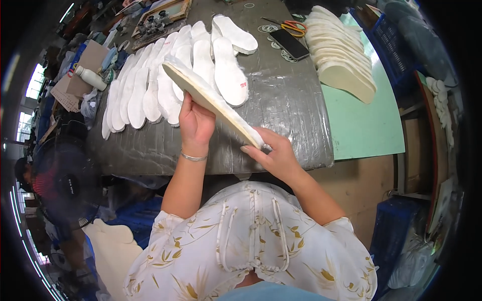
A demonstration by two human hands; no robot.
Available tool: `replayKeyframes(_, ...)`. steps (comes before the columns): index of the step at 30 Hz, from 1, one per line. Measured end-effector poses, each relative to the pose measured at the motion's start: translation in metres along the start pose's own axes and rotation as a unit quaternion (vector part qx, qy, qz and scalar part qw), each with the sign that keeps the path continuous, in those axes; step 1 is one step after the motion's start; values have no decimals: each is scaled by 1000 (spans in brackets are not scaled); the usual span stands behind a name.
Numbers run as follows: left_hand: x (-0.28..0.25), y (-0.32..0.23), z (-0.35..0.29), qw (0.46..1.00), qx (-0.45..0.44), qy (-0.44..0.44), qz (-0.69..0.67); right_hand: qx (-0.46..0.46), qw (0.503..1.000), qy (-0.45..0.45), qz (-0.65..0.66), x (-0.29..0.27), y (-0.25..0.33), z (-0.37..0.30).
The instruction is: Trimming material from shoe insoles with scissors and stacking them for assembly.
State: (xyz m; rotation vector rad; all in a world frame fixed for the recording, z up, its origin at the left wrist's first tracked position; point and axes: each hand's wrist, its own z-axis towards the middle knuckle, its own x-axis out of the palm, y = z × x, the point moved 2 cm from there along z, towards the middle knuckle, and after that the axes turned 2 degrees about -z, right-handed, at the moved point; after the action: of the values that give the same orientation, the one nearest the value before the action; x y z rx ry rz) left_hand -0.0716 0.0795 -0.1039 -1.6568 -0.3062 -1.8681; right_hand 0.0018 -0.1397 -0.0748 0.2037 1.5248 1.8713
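Nearest: person's torso in a white floral blouse point(251, 246), forearms rising from the lower edge. Right hand point(277, 155) pinches the near end of a long cream foam shoe insole point(211, 100); left hand point(197, 123), wrist ringed by a thin silver bangle point(194, 157), closes around its middle from below, so the insole sits tilted on edge above the near part of the bench point(281, 115), a dark top wrapped in wrinkled clear plastic film, its near edge just ahead of the hands. Bare film lies left of the hands and beneath them. Farther: a fanned row of white flat insoles point(150, 90) overlapping across the bench; to the right, a black phone point(290, 43) and orange-handled scissors point(291, 26). Right again, a leaning stack of cream insoles point(341, 55) on a green board point(366, 125). Far left, a white plastic bottle point(91, 78) on cardboard; a black fan point(65, 185) stands low beside the bench.
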Motion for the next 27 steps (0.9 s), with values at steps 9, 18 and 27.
replayKeyframes(9, 9, 6, -3, 998, 11, -8, -65, -154, 974, -70, -154, 6, 3, -5)
replayKeyframes(18, -9, 8, 3, 994, -9, 34, -103, -137, 981, -77, -113, 5, -1, -6)
replayKeyframes(27, 2, 8, -8, 957, 48, -204, 202, 246, 895, -53, 367, -18, -27, 7)
